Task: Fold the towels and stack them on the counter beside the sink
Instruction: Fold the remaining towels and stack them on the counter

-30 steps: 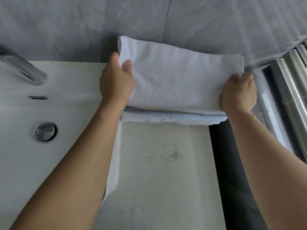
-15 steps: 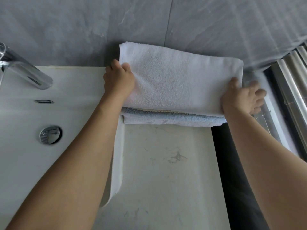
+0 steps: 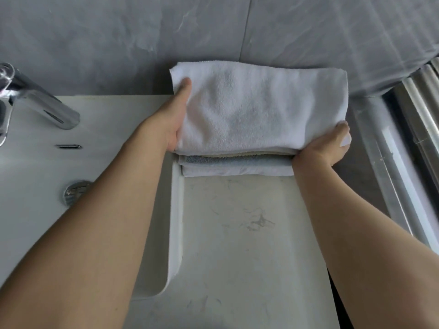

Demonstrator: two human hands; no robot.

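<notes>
Grey wall tiles backed the counter [image 3: 237,245] beside the sink [image 3: 35,186]. At its back edge, the white towel [image 3: 256,108] was gripped atop the stack [image 3: 237,165]: left hand [image 3: 175,119] thumb on top, right hand [image 3: 330,143] fingers curled under. Edges were best squared before release.

A folded white terry towel [image 3: 261,108] tops a stack of folded towels [image 3: 235,165] at the back of a pale stone counter [image 3: 237,245], against the grey tiled wall [image 3: 142,39]; a white basin sink [image 3: 35,181] lies to its left.

We see a chrome faucet [image 3: 40,104] at far left. A round drain [image 3: 73,191] lies below it. Grey marbled wall tiles [image 3: 118,39] rise behind.
</notes>
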